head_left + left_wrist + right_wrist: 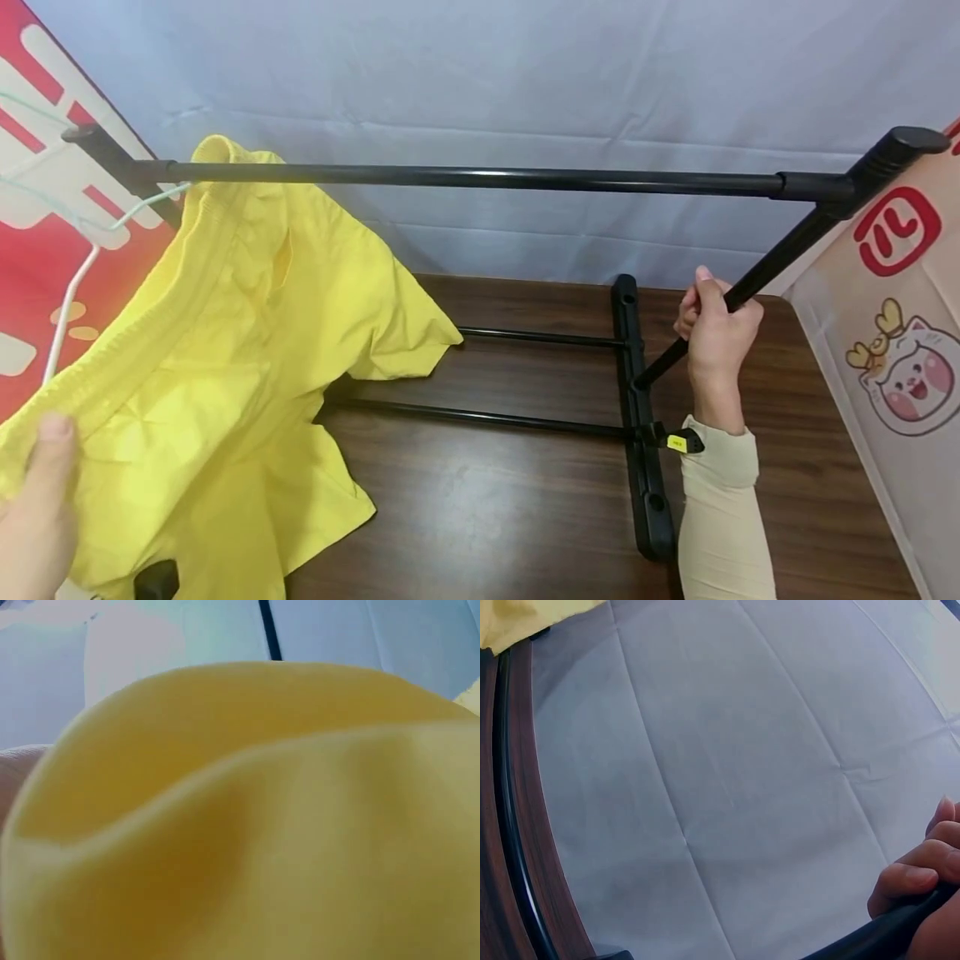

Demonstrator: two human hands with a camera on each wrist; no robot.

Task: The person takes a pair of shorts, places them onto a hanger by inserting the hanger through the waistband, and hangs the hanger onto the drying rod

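Note:
Yellow shorts [232, 358] with an elastic waistband spread across the left of the head view. Their far waist corner rises behind the top bar of a black clothes rack [480, 177]. At the lower left, my left hand [37, 517] holds the near end of the waistband, thumb on the outside and the other fingers hidden. Close yellow fabric [300, 847] fills most of the left wrist view. My right hand [718, 329] grips the rack's right upright [787, 246], curled fingers [911, 879] showing in the right wrist view.
A pale wire hanger [73, 304] is partly visible beside the shorts, by the rack's left end. The rack's black foot [645, 500] and lower rods [487, 414] are over a dark wooden table [465, 517]. Pale cloth [480, 92] hangs behind; printed panels [892, 350] flank both sides.

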